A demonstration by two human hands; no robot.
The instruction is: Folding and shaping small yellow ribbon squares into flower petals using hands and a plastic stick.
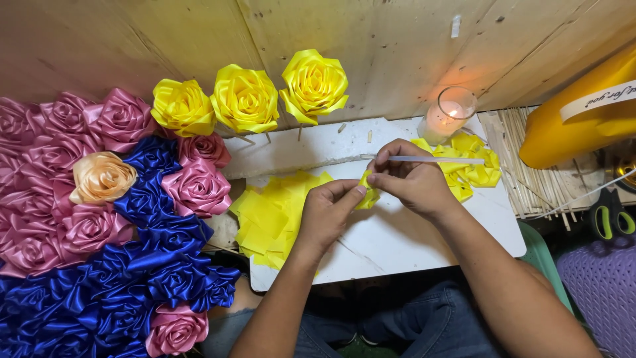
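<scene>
Left hand point(326, 212) and right hand point(412, 179) meet over a white board point(397, 245) on the lap, fingers pinched shut on a small yellow ribbon piece point(368, 192); the right also grips a thin white stick point(437, 159). Bare board lies nearest; yellow squares point(271, 215) sit left, a lit candle point(445, 116) and yellow roses point(246, 98) beyond

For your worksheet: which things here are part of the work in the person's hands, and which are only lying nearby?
In use: left hand and right hand pinching a folded yellow ribbon piece; white stick; yellow ribbon squares; folded yellow petals.

Lying about: lit candle; green scissors; pink roses; blue roses.
</scene>
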